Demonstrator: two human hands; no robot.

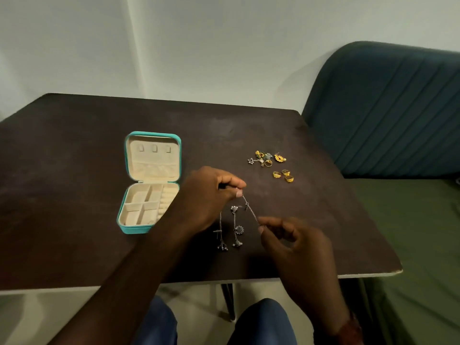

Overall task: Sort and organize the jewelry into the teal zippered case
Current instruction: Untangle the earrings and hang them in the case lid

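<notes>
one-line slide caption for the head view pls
Left hand and right hand pinch a silver chain over the dark table; open teal case at left, gold rings beyond.

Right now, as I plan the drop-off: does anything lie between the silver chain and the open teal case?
Nothing loose lies on the table between them. Only the left hand, pinching the silver chain with the right hand, and its forearm cross the near right corner of the teal case.

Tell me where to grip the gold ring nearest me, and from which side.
I would pinch the gold ring across its band, coming down from its near right side. It sits low on the table, two other gold rings crowd its far left, and only that side is bare.
</notes>
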